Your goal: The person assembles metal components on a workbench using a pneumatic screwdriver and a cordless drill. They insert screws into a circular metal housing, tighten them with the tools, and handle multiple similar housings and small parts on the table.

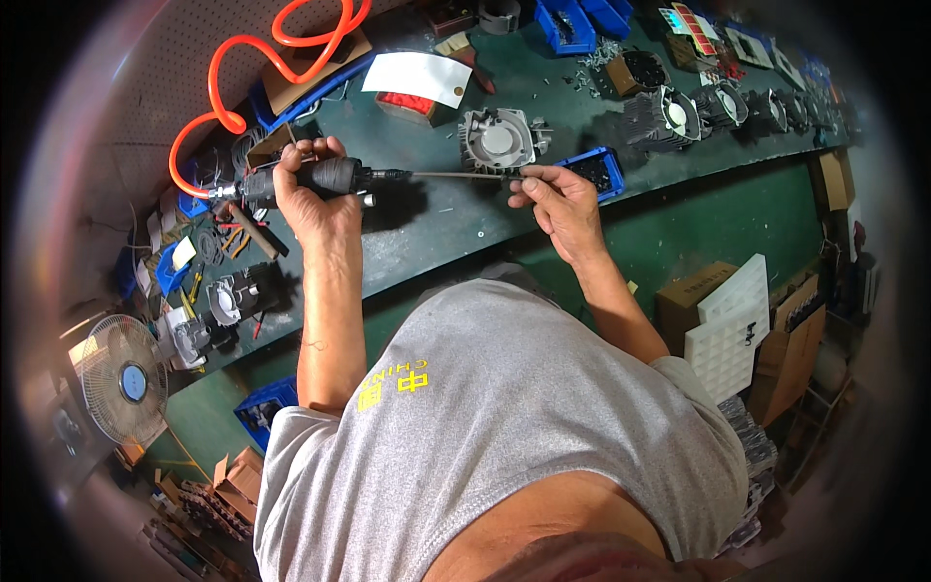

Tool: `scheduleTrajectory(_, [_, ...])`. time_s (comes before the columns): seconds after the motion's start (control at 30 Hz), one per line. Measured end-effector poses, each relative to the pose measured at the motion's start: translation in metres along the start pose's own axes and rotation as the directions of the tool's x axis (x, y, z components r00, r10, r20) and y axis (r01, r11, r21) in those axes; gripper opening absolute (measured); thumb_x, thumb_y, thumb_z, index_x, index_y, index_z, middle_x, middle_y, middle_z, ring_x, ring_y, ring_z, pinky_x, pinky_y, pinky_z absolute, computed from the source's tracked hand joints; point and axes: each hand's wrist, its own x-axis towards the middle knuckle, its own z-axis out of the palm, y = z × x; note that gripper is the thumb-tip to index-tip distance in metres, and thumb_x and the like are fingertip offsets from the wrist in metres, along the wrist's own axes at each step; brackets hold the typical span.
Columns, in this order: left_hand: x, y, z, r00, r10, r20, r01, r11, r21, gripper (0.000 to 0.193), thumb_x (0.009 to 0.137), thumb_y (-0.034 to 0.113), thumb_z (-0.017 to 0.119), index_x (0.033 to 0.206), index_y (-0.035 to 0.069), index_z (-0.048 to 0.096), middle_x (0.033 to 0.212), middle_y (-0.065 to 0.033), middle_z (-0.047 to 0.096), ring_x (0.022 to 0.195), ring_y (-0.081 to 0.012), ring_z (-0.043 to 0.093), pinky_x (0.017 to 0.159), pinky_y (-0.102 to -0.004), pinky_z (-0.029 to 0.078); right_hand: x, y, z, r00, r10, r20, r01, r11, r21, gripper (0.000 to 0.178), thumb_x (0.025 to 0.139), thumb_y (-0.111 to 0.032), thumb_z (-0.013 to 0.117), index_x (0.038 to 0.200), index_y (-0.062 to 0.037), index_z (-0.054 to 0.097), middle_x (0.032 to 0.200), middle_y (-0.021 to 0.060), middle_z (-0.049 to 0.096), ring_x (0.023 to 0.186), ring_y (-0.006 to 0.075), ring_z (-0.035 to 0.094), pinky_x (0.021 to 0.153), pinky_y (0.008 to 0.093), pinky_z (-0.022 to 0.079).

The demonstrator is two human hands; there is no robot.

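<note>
My left hand (325,199) is wrapped round the black body of an air screwdriver (330,177), held level above the green workbench. An orange coiled air hose joins its left end. From its right end a long thin bit (451,175) reaches across to my right hand (561,206). There my thumb and fingers pinch at the bit's tip; a small dark piece shows at that spot, too small to name. Just beyond the bit sits a grey cast metal housing (499,139) with a round middle. A blue tray (609,184) of small dark parts lies beside my right hand.
Several dark finned housings (664,118) line the bench at the right. Blue bins (567,29) and scattered screws lie at the back. The orange hose (225,121) loops at the left above loose tools. A fan (121,380) stands at the lower left, cartons (693,296) at the right.
</note>
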Motion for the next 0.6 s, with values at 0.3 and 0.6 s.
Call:
scheduleTrajectory(0.3, [0.0019,0.0006,-0.0024,1.0,-0.01,-0.005,0.01,1.0,0.002,0.009,0.085,0.002,0.064,0.093,0.003,0.06,0.088,-0.0064,0.064,0.085,-0.022,0.063,0.09,-0.0428,0.059,-0.0008,0.0034,0.0012,0.999,-0.041,0.015,0.042,0.998,-0.056,0.023,0.096,-0.011,0.073,0.114,0.0031,0.07,0.101,0.0132,0.076,0.074,0.011,0.071,0.045,0.0183,0.033])
scheduleTrajectory(0.6, [0.0012,0.0,-0.0032,1.0,-0.017,-0.017,0.017,1.0,-0.009,0.009,0.085,0.002,0.064,0.092,0.003,0.06,0.088,-0.0063,0.064,0.086,-0.0217,0.064,0.091,-0.0429,0.059,-0.0026,0.0012,0.0077,0.998,-0.005,-0.057,0.0,0.995,-0.099,0.022,0.097,-0.021,0.074,0.103,0.0004,0.071,0.086,0.007,0.073,0.061,0.007,0.06,0.049,0.0197,0.036])
